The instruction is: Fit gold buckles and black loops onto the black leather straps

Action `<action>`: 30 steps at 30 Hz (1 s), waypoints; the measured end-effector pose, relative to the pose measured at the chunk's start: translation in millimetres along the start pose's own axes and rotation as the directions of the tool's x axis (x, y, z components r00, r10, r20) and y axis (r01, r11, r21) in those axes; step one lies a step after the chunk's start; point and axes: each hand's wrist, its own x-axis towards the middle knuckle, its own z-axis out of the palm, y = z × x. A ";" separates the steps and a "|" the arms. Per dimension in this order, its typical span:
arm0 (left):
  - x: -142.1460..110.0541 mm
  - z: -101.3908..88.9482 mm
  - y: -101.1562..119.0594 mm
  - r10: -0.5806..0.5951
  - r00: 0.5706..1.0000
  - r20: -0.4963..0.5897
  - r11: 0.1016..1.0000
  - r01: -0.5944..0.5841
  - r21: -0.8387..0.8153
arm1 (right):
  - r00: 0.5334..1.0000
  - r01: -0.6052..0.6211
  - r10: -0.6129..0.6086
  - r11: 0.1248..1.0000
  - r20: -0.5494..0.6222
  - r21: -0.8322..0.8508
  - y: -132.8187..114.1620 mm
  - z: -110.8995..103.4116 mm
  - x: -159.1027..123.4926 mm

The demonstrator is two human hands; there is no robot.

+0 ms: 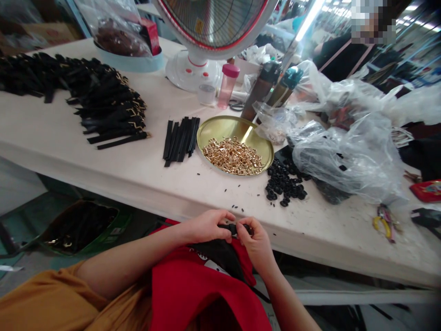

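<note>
Over my lap, close to the table's front edge, my left hand (215, 226) pinches one end of a short black strap (226, 227). My right hand (253, 235) grips the other end, with fingers and thumb pressed together; a small dark piece there is mostly hidden by the fingers. Beyond my hands, a gold round tray (215, 126) holds a heap of small gold metal fittings (234, 156). Left of the tray lie several flat black straps (181, 140). To its right is a pile of small black plastic parts (284, 181).
Finished-looking black straps with gold hardware (113, 101) heap at the left. A white fan (193, 69), a pink bottle (228, 86) and dark bottles (263, 89) stand behind. Clear plastic bags (347, 151) and yellow-handled pliers (385, 224) lie right. A person (339, 55) is beyond.
</note>
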 end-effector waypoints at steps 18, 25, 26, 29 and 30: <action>2.7 -5.4 2.5 0.033 0.996 0.087 0.941 -0.060 0.334 | 0.962 0.257 -0.214 0.921 0.172 -0.292 2.8 -13.7 -3.0; -0.5 -5.7 2.7 0.009 0.991 0.135 0.962 -0.045 0.269 | 0.978 0.210 -0.206 0.959 0.040 -0.193 4.6 -8.0 -5.6; -0.9 -4.6 2.6 -0.004 0.990 0.138 0.964 -0.032 0.263 | 0.976 0.219 -0.216 0.956 0.038 -0.195 3.8 -6.7 -6.6; -0.6 1.3 0.5 -0.010 0.992 0.129 0.970 -0.022 0.243 | 0.967 0.253 -0.247 0.936 0.057 -0.244 1.7 -5.0 -9.9; -0.3 3.3 -0.5 -0.009 0.992 0.126 0.970 -0.022 0.241 | 0.964 0.268 -0.257 0.926 0.076 -0.265 1.4 -5.4 -10.8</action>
